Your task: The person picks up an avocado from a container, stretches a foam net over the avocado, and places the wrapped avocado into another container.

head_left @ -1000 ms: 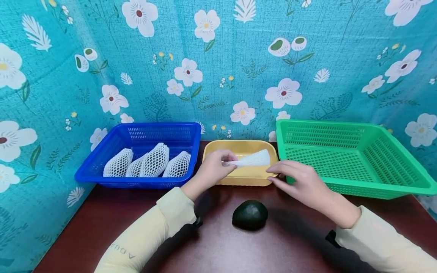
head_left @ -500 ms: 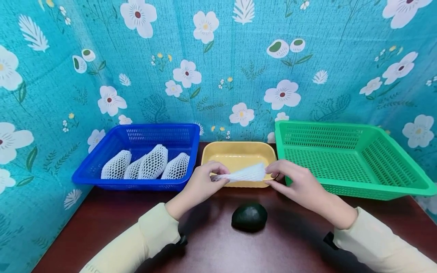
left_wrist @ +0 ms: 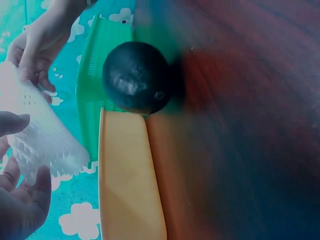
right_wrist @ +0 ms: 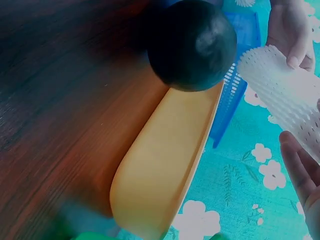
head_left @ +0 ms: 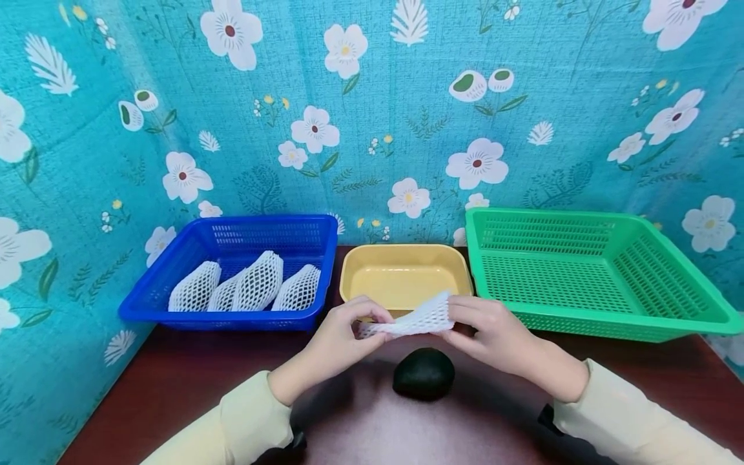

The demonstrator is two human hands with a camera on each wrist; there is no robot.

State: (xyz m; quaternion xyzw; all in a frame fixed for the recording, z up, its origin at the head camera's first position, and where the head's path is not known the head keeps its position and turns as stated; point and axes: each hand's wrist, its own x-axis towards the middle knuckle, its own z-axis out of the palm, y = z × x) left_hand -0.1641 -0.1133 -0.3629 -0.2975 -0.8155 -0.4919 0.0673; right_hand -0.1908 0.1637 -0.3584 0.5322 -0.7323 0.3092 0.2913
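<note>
My left hand [head_left: 345,332] pinches the narrow end of a white foam fruit net [head_left: 427,315], which hangs above the table just in front of the yellow tray. At the wider right end, my right hand [head_left: 496,332] holds the net's edge between thumb and fingers. Right below the net a dark green avocado [head_left: 424,374] lies on the table. In the left wrist view the foam net [left_wrist: 45,132] spreads between both hands, and the avocado [left_wrist: 135,77] shows large. The right wrist view has the net's mesh [right_wrist: 287,90] stretched from hand to hand.
The yellow tray [head_left: 401,278] stands at the back middle. On its left is a blue basket [head_left: 227,318] with several white foam nets [head_left: 258,281] in it. To its right sits a green basket [head_left: 552,274]. A flowered cloth [head_left: 372,129] hangs behind.
Both hands have come nearer to me, bringing the foam net from over the tray to its front. My right hand has closed on the net's wide end, which it was apart from before.
</note>
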